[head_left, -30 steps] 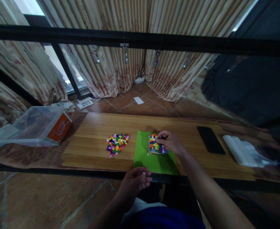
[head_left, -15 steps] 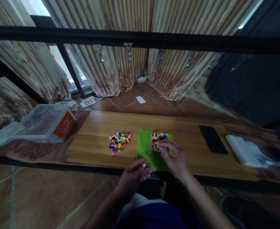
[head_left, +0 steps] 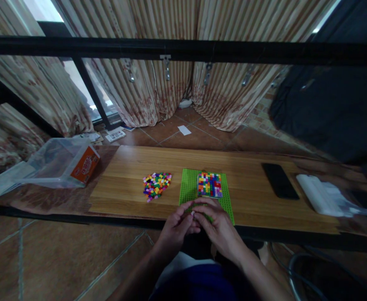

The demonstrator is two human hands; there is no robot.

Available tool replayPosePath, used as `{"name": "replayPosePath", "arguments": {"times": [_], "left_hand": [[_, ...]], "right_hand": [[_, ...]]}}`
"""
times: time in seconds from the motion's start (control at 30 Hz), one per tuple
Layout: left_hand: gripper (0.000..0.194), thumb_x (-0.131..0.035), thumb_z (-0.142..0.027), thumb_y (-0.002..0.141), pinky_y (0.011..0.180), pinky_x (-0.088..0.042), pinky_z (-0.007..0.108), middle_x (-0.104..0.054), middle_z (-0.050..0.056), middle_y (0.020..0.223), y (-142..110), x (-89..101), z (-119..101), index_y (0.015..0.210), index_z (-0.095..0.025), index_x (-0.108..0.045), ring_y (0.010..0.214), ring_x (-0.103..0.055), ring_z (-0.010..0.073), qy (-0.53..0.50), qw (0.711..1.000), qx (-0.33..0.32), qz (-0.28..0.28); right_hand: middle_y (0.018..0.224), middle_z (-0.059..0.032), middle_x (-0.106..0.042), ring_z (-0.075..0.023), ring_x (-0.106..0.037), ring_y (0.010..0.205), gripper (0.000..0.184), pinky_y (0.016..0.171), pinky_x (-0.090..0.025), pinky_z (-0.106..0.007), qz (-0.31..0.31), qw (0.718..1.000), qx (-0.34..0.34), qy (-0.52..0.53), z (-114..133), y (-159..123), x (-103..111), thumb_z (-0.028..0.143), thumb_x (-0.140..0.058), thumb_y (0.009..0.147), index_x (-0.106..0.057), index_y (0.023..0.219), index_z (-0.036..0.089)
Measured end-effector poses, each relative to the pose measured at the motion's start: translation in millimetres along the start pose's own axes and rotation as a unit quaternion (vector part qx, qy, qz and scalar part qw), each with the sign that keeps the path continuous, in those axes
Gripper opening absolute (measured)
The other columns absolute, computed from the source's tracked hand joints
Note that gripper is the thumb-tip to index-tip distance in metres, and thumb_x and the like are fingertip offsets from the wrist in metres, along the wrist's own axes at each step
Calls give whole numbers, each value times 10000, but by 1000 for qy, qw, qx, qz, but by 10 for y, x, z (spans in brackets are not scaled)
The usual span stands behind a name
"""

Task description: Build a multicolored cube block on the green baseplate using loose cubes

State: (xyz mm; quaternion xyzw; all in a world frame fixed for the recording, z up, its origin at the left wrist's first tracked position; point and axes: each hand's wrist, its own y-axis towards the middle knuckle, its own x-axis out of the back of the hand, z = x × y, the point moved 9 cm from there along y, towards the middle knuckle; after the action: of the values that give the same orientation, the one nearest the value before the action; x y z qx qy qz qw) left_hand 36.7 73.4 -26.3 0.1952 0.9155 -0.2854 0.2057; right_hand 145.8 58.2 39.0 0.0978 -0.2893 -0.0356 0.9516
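My left hand and my right hand meet over the near edge of a green studded baseplate. A small white brick shows between their fingertips, and both hands seem to pinch it. Just beyond my right hand, a block of many-coloured bricks stands on the baseplate, set in tight rows. Left of the baseplate, a loose pile of coloured bricks lies on the wooden board. My fingers partly cover the baseplate's front.
A clear plastic bin with an orange label lies at the left end of the table. On the right are a black phone and a white packet. A black metal bar with hanging clips crosses above the table.
My right hand has drawn back from the brick block toward me and joined my left hand at the white brick. The top of the block is now uncovered.
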Motion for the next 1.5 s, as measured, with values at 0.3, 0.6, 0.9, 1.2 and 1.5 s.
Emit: {"name": "replayPosePath", "arguments": {"times": [0.3, 0.6, 0.9, 1.2, 1.5], "left_hand": [[273, -656, -389, 778, 486, -496, 216, -662, 24, 646, 20, 37, -41, 840, -124, -638, 538, -621, 125, 156, 983, -70, -66], [312, -684, -409, 706, 416, -472, 202, -651, 13, 589, 75, 73, 55, 817, -121, -638, 448, -578, 106, 119, 984, -52, -119], [333, -757, -407, 642, 397, -465, 197, -653, 16, 566, 53, 87, 47, 753, -116, -640, 422, -577, 102, 66, 986, -29, -149], [446, -815, -447, 575, 441, -474, 210, -694, 50, 638, 128, 165, 184, 804, -124, -611, 488, -629, 126, 25, 991, 24, -131], [411, -804, -446, 612, 445, -444, 210, -674, 40, 625, 132, 263, 356, 784, -131, -606, 476, -602, 111, 34, 990, 56, -123]], "right_hand": [[977, -41, -688, -206, -615, 965, 144, 854, -501, -367, -79, 996, -19, -21, -32, -70, -1, 227, -565, 939, -702, 895, 232], [953, -69, -696, -230, -606, 930, 185, 813, -508, -388, -127, 987, 9, -103, 27, -112, 7, 206, -525, 949, -703, 899, 204], [944, -53, -697, -218, -611, 921, 169, 807, -514, -370, -136, 985, 15, -108, 43, -141, -13, 209, -538, 945, -700, 898, 218], [975, -87, -695, -246, -597, 961, 248, 879, -496, -417, -233, 951, 9, -205, -284, 181, 653, 326, -522, 952, -731, 911, 199], [1018, -104, -672, -268, -547, 973, 291, 895, -465, -443, -149, 948, 23, -280, -516, 528, 577, 292, -483, 953, -754, 887, 207]]}}
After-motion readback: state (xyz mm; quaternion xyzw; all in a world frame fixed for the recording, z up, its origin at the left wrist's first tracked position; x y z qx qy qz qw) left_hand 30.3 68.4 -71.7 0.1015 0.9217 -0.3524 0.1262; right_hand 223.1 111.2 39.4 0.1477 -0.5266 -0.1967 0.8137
